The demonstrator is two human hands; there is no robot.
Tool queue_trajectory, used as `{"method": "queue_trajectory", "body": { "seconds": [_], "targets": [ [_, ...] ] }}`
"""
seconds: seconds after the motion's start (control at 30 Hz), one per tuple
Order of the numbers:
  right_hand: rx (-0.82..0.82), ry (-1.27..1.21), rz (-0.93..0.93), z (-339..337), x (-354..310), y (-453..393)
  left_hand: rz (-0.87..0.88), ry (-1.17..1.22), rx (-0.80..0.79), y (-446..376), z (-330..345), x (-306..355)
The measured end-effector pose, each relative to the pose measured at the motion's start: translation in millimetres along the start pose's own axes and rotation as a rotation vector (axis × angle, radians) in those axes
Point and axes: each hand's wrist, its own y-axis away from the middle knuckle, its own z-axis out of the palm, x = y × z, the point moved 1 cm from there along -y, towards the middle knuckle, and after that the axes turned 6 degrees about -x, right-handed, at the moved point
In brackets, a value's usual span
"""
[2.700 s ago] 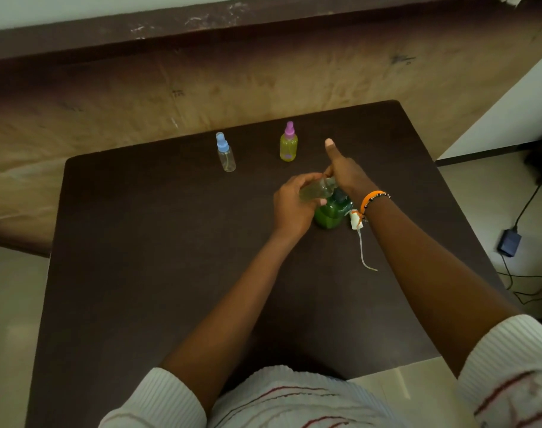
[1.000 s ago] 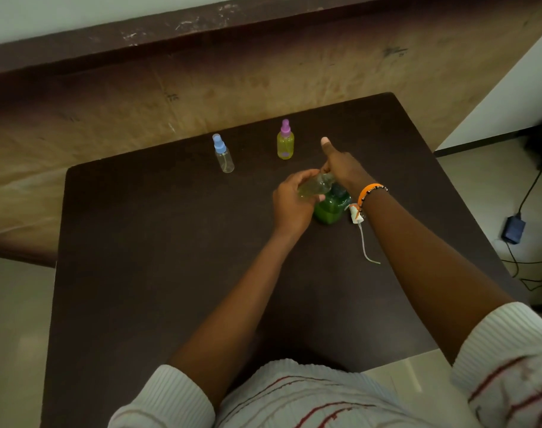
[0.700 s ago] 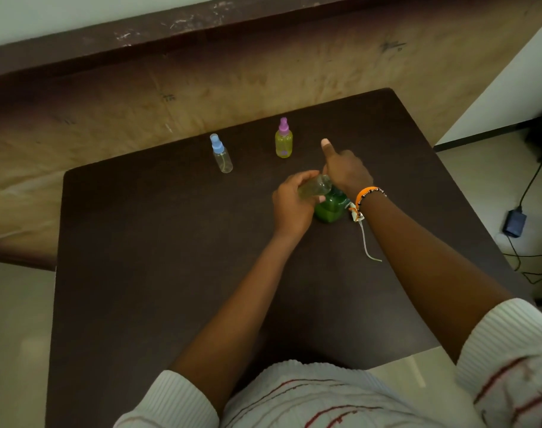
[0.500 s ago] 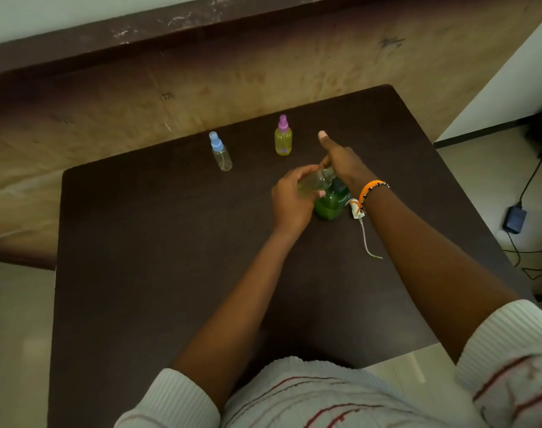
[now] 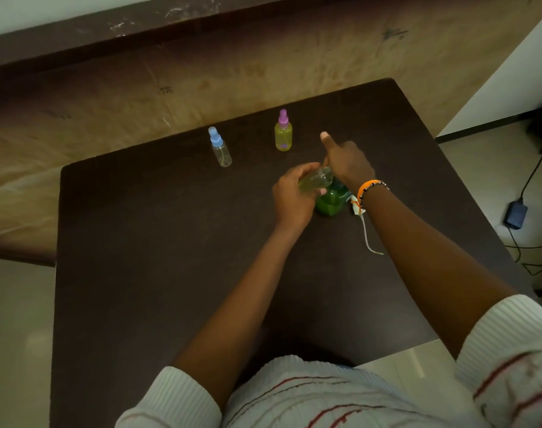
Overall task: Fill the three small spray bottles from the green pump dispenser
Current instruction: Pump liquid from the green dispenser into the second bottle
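Unmoved bottle (image 5: pixel 315 180) (neck tilted rightward)

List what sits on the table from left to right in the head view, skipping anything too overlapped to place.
blue-capped spray bottle → purple-capped spray bottle → green pump dispenser → loose spray cap with its tube

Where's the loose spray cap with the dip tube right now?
The white spray cap with its thin dip tube lies on the dark brown table, right of the green pump dispenser, partly under the right wrist's orange bracelet.
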Motion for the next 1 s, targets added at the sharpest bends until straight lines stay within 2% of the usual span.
{"method": "queue_trajectory", "body": {
  "seconds": [0.1,0.3,0.43,0.53,0.7,0.9,1.0],
  "targets": [
    [0.056,0.063,0.008,0.3,3.0,-3.3,0.001,-0.005,0.005,-0.6,1.1,-0.5],
    [-0.089,-0.063,0.003,-4.2,-0.9,-1.7,0.032,0.01,0.002,-0.9,-0.6,1.9],
    [0.03,0.017,-0.005,-1.7,2.4,-1.8,0.01,-0.003,0.013,-2.0,1.7,-1.2],
    [0.049,0.057,0.001,-0.7,0.3,-0.1,0.005,-0.006,0.005,-2.6,1.1,-0.2],
    [-0.079,-0.034,0.01,-3.7,-4.9,3.0,0.035,0.017,0.007,-3.2,-1.2,2.2],
    [0.055,0.026,0.04,0.2,1.9,-1.0,0.022,-0.03,0.022,-0.8,2.2,1.8],
    [0.029,0.026,0.039,-0.6,0.7,-0.9,0.024,-0.027,0.016,-0.1,1.5,1.6]
  ]
}}
